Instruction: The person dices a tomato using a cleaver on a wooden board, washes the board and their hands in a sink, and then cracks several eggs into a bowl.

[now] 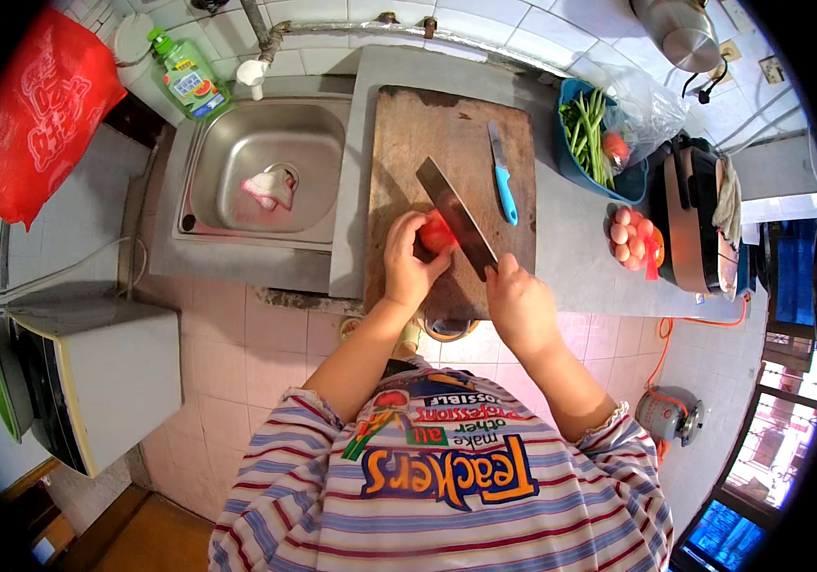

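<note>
On a worn wooden cutting board [408,143] lies a red tomato [437,232], held from its left side by my left hand [410,261], thumb and fingers around it. The handle of a wide-bladed cleaver [453,211] is gripped in my right hand [523,304]. Its blade slants up and left, against the right side of the tomato; whether it has cut in cannot be told. Right of the cleaver, a small knife with a blue handle [505,194] rests on the board.
A steel sink [272,129] holding a wet cloth [270,188] is at left, a green detergent bottle [190,79] behind it. Rightward stand a blue basket [594,184] of green beans, bagged eggs [633,238] and a black-and-pink appliance [691,222]. A red bag [43,114] hangs far left.
</note>
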